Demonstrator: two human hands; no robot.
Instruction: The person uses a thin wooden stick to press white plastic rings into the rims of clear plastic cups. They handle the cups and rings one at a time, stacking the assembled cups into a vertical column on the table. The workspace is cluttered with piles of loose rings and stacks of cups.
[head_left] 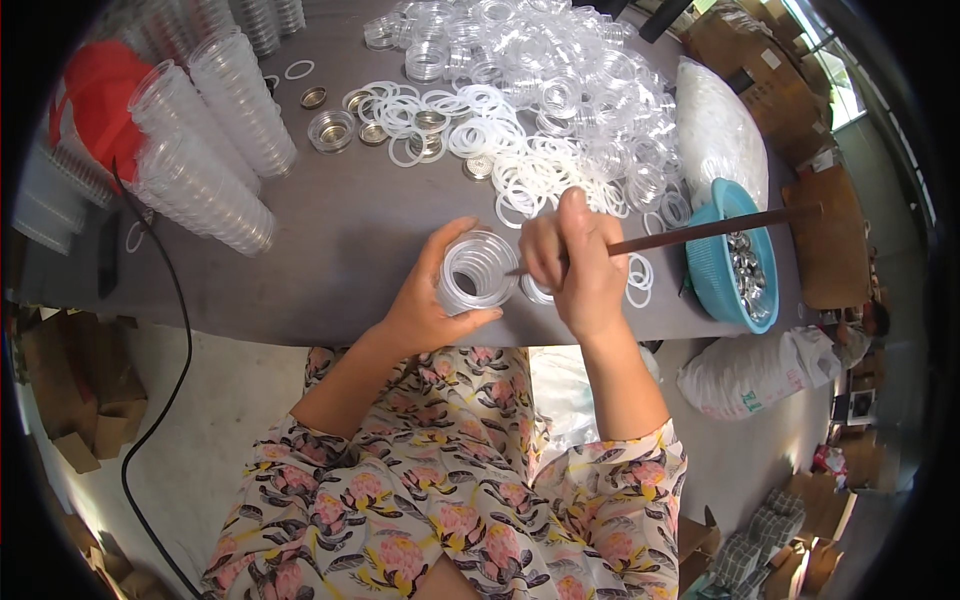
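My left hand [415, 305] is wrapped round a clear plastic cup-like container [478, 272] at the table's front edge, its round opening facing up; rings show inside, and whether it is one piece or a stack I cannot tell. My right hand [578, 268] is closed round a thin brown rod [720, 224], thumb uppermost. The rod's narrow end reaches the container's right rim, while its long end points out to the right. Just beyond my hands lie many white sealing rings [545, 165]. A clear round piece, partly hidden, sits between my hands.
A heap of clear plastic pieces [560, 80] covers the far table. Stacked clear cups [205, 185] and a red cloth-like item [105, 95] stand at left. A blue basket [707, 265] with small metallic parts is at right. A black cable [188, 330] hangs over the left edge.
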